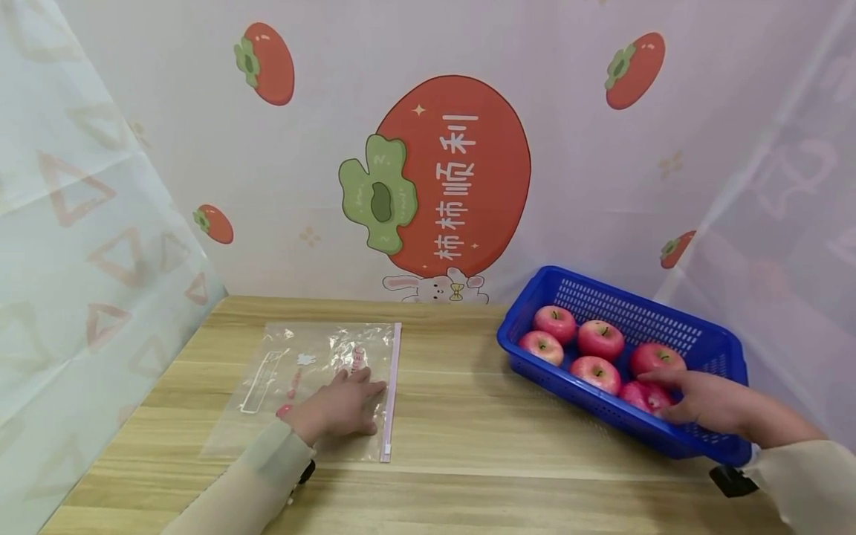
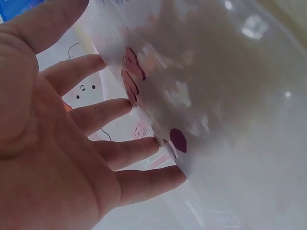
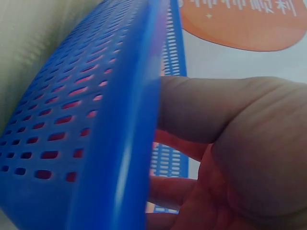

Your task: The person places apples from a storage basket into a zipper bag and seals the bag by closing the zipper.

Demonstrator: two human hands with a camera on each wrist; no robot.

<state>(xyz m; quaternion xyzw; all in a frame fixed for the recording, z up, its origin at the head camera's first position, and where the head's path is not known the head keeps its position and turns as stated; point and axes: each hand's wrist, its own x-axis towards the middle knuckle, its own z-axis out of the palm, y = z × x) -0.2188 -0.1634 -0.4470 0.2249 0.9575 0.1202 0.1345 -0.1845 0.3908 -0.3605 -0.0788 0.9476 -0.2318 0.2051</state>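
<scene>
A clear plastic slider zip bag (image 1: 267,427) with a lilac zip edge lies flat on the wooden table. My left hand (image 1: 344,407) rests on its printed face, fingers spread; the left wrist view shows those fingers (image 2: 139,187) touching the film (image 2: 230,143). At the right, my right hand (image 1: 712,401) reaches over the near rim of a blue perforated basket (image 1: 568,390). Its fingers and thumb lie around a red apple (image 1: 638,397) at the front. In the right wrist view, the rim (image 3: 120,134) hides the fingertips and the apple's grip points.
Several other red apples (image 1: 600,340) sit in the basket. The wooden table (image 1: 461,438) extends between bag and basket. A printed curtain (image 1: 568,186) stands behind, with pale curtains (image 1: 87,223) at both sides. A dark device (image 1: 732,481) is on my right wrist.
</scene>
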